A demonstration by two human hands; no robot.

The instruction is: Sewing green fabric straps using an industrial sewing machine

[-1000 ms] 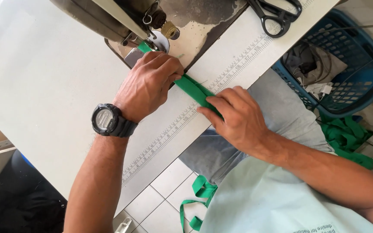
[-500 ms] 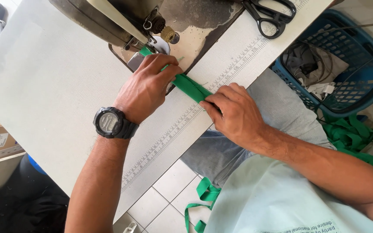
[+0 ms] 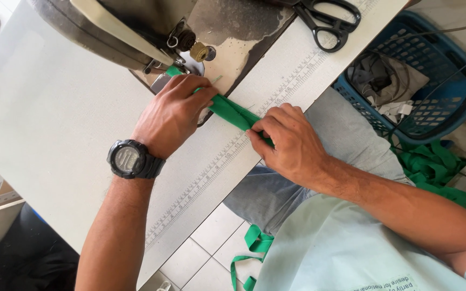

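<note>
Head view, near to far. Closest to you: your light green shirt (image 3: 341,253) bottom right, grey trousers (image 3: 297,178) under it, and a loose green strap (image 3: 249,253) hanging over the tiled floor (image 3: 200,253) just off the table's near edge.

Your right hand (image 3: 292,143) sits right at that near edge, over the printed ruler strip (image 3: 211,172) that runs along it. Fingers are bunched together, pinching the near end of the green fabric strip (image 3: 233,112); fingertips press it down onto the table (image 3: 55,124).

Your left hand (image 3: 173,113) is a bit further in, black digital watch (image 3: 130,160) on the wrist. Fingers curled and close together, pressing flat on the far part of the strip, just beside the presser foot (image 3: 182,64). You can't see the thumb's grip, it's hidden under the hand.

The strip runs diagonally between your two hands, taut-looking, folded lengthwise, and its far end goes under the foot of the sewing machine (image 3: 114,27). That sits on the dark worn plate (image 3: 238,27) set into the table towards the far edge.

Further out: black scissors (image 3: 327,21) lie on the table near the far right corner, well apart from both hands. Off the table's right edge, a blue plastic basket (image 3: 459,75) holds grey cloth and cables, with a heap of green fabric (image 3: 432,167) on the floor just beside it.
</note>
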